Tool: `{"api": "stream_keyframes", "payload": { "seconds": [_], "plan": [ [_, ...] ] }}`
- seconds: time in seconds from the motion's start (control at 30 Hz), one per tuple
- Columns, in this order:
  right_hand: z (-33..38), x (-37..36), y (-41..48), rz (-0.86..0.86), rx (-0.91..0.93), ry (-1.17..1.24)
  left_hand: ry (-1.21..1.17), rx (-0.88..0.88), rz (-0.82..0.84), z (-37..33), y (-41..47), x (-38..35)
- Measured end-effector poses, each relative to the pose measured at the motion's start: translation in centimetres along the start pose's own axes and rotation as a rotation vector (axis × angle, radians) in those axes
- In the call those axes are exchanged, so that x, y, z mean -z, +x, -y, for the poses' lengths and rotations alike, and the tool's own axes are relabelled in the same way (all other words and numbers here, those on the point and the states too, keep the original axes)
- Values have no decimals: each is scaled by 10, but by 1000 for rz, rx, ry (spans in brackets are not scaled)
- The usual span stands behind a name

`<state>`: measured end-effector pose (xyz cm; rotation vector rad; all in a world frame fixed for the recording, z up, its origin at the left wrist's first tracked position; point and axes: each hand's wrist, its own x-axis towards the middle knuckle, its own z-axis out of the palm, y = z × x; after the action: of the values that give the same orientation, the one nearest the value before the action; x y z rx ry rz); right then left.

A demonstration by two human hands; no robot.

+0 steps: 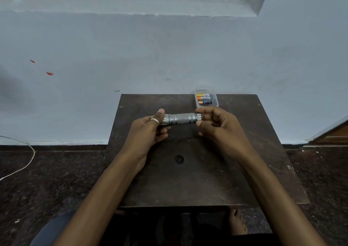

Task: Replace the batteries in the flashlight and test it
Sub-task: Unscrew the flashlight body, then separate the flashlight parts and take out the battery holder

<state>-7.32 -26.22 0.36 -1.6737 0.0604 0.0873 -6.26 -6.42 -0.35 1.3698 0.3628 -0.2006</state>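
Left hand (148, 127) grips the flashlight (180, 119) head; right hand (216, 122) pinches its tail cap. Opening step; unscrewing needed next.

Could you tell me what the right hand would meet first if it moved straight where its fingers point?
The flashlight: the right hand points leftward and pinches its tail end; beyond it, likely the left hand.

Forearms bare — plain silver ring (154, 121) on left hand (146, 132); bare foot (238, 222) under the table (188, 181) — dark blue trouser knee (50, 230) left of it.
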Motion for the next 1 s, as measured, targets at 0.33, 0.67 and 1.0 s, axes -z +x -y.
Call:
{"api": "stream_keyframes", "payload": {
  "seconds": [0.33, 0.67, 1.0],
  "plan": [
    [2, 9, 1, -67, -37, -16, -45, 1, -14, -2, 1, 1],
    [-8, 10, 0, -1, 135, -768, -78, 9, -22, -3, 1, 2],
    [-12, 13, 3, 12, 52, -854, -84, 7, -27, -4, 0, 2]
  ]
}}
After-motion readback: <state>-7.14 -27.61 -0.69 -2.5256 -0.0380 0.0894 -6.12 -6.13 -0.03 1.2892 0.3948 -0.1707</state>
